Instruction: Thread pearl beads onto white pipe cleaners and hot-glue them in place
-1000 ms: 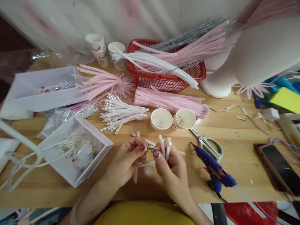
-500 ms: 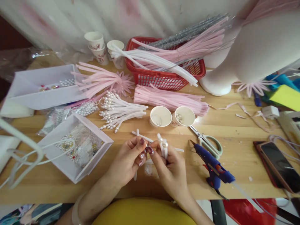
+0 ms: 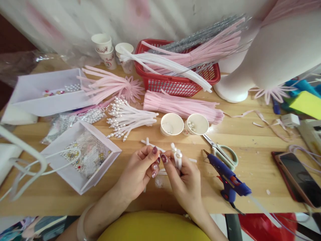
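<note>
My left hand [image 3: 140, 167] is closed in a pinch, thumb against fingertips, on a tiny pale piece that I cannot make out. Its fingertips meet those of my right hand [image 3: 184, 175], which pinches at the same spot. Between the fingers of my right hand stand white pipe cleaners [image 3: 178, 162] tipped with pearl beads. Beneath both hands, several white pipe cleaner pieces [image 3: 150, 144] lie on the wooden table [image 3: 120, 197]. Beyond them a bunch of white pipe cleaners with pearl ends [image 3: 132, 117] lies beside two paper cups [image 3: 172, 124], the right one holding pearls.
To the right lie a blue glue gun [image 3: 227, 177], scissors [image 3: 223, 152] and a phone [image 3: 298, 177]. A white box of beads [image 3: 100, 174] stands left. Behind are pink pipe cleaners [image 3: 180, 105] and a red basket [image 3: 173, 87]. A white mannequin form [image 3: 278, 57] stands back right.
Both hands have shifted very slightly to the right, and the fingertips have moved a little. The pearl-tipped pipe cleaners in my right hand have moved with it.
</note>
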A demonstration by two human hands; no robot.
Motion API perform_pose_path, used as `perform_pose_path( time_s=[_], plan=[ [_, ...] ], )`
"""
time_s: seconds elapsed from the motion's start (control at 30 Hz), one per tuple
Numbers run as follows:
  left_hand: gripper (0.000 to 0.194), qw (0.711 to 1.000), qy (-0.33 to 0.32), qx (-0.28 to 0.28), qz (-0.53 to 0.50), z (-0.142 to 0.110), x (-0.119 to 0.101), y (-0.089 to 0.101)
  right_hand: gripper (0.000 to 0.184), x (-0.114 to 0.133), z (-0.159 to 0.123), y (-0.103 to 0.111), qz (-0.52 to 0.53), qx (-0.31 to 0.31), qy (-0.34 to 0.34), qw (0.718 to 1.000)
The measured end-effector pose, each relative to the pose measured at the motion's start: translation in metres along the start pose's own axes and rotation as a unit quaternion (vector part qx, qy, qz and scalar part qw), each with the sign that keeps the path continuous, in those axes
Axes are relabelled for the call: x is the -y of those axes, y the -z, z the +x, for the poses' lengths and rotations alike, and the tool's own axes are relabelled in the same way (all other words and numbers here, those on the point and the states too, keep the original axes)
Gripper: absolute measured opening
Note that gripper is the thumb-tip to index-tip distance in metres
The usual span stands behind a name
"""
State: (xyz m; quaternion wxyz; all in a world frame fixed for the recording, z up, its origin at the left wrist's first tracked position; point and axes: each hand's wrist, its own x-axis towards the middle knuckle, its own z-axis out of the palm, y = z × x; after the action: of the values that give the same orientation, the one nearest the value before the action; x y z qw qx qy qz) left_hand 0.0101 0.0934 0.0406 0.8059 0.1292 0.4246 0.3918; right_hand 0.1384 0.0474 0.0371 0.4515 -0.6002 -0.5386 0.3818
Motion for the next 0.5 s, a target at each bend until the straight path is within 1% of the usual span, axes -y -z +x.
perform_pose_path(
  time_s=[0.17, 0.23, 0.37, 0.5],
  plan=[
    [0.047, 0.998, 0.031, -0.018, -0.041, -0.001, -0.002, -0.0053, 0.011, -0.0004, -0.0001, 0.0015, 0.014, -0.002, 0.011, 1.0],
    [0.047, 0.998, 0.034, -0.02, -0.045, -0.0005, -0.0022, -0.0058, 0.009, 0.0002, 0.0002, 0.0014, 0.015, -0.003, 0.017, 1.0],
    [0.047, 1.0, 0.009, -0.025, -0.016, 0.0011, 0.0006, -0.0023, 0.005, 0.0024, 0.0007, 0.0015, -0.011, -0.005, 0.026, 1.0],
    [0.051, 0.999, -0.023, -0.02, 0.043, 0.0023, 0.0047, 0.0039, 0.005, 0.003, 0.0006, 0.0032, -0.041, -0.002, 0.045, 0.998]
  ],
)
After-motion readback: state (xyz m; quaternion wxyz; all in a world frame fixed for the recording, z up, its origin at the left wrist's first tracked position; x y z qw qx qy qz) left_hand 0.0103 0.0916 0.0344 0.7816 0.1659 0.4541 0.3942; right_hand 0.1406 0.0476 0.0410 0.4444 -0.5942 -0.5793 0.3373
